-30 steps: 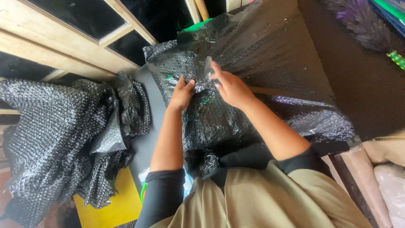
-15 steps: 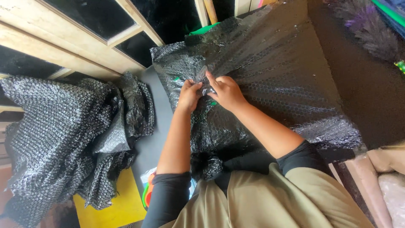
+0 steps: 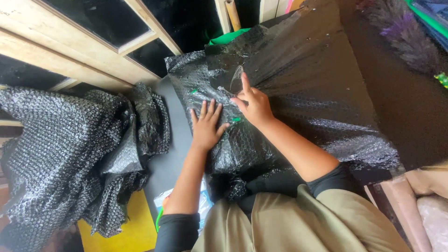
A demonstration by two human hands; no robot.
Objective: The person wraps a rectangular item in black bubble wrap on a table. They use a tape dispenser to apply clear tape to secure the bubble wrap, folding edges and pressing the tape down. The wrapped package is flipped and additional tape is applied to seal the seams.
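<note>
Across the desk's middle lies the wrap point(image 3: 298, 93), soft, light, likely slippery; its edges look best to grip. Left hand point(image 3: 206, 125) presses flat, fingers spread, holding nothing. Right hand point(image 3: 252, 103) pinches clear tape point(image 3: 236, 74), forefinger raised.

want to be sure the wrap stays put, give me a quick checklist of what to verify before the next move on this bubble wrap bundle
1. Left hand flat on the bubble wrap bundle, fingers spread: ok.
2. Right hand pinching the clear tape strip: ok, one end is in its fingers.
3. Tape pressed down along its whole length: not ok, the free end stands up off the wrap.
4. Wrap covers what is inside: not ok, small green spots show through.
5. Bundle fully supported on the grey table: cannot tell, the wrap hides its edges.
</note>
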